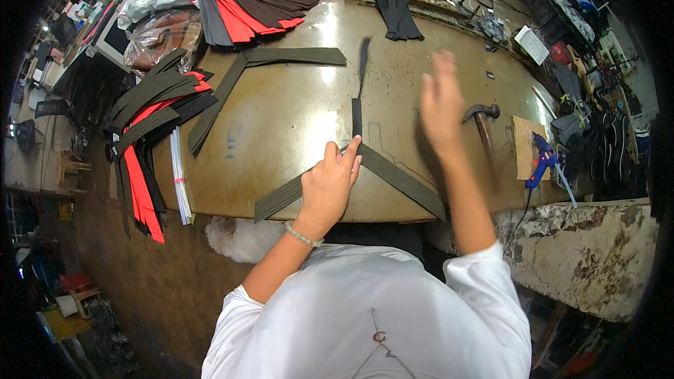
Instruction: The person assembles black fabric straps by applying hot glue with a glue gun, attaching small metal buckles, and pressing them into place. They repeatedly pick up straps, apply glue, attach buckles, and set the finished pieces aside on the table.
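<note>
On the worktable, an olive-green ribbed strap [400, 175] is bent into an upside-down V. My left hand [328, 186] lies over its left arm, index finger and thumb holding the peak. A short dark strip [357, 116] stands up from that peak, with a thin black brush-like piece [364, 63] beyond its far end. My right hand [442, 109] is raised to the right of the strap, slightly blurred, with fingers stretched out and nothing visible in it. Just right of it lies a claw hammer [483, 116], its handle smeared.
Another bent olive strap [242, 63] lies at far left. Bundles of red, brown and black strips [246, 0] and a hanging pile of straps [151, 112] sit along the left side. A blue glue gun [540, 161] rests on cardboard [521, 142] at right. Black strips [393, 3] lie at the back.
</note>
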{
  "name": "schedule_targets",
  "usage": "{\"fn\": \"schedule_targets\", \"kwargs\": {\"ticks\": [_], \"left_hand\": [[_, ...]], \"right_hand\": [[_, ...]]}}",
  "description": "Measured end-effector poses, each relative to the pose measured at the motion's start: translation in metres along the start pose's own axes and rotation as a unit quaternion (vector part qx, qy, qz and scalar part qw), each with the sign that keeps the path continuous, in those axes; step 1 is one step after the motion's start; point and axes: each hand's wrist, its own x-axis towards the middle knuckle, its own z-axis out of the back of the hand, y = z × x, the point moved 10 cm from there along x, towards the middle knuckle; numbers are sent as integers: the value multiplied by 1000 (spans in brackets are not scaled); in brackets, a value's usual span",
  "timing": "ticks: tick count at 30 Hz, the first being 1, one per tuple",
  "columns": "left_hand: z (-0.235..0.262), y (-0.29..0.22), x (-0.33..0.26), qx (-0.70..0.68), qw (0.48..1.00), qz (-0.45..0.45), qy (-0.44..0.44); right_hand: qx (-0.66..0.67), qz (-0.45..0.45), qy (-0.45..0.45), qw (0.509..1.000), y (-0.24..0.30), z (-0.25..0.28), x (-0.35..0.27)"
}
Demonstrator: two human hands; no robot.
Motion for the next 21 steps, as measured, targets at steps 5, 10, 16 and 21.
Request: {"fn": "schedule_targets", "kwargs": {"ticks": [5, 10, 16, 21], "left_hand": [[-3, 1, 1, -2, 999, 10, 31], [16, 32, 1, -277, 955, 98, -37], [24, 40, -2, -321, 940, 74, -83], [24, 44, -1, -353, 928, 70, -93]], "right_hand": [[-396, -259, 169, 864, -120, 87, -84], [-88, -280, 119, 949, -33, 96, -79], [22, -134, 355, 925, 82, 0, -107], [126, -216, 260, 933, 69, 17, -113]]}}
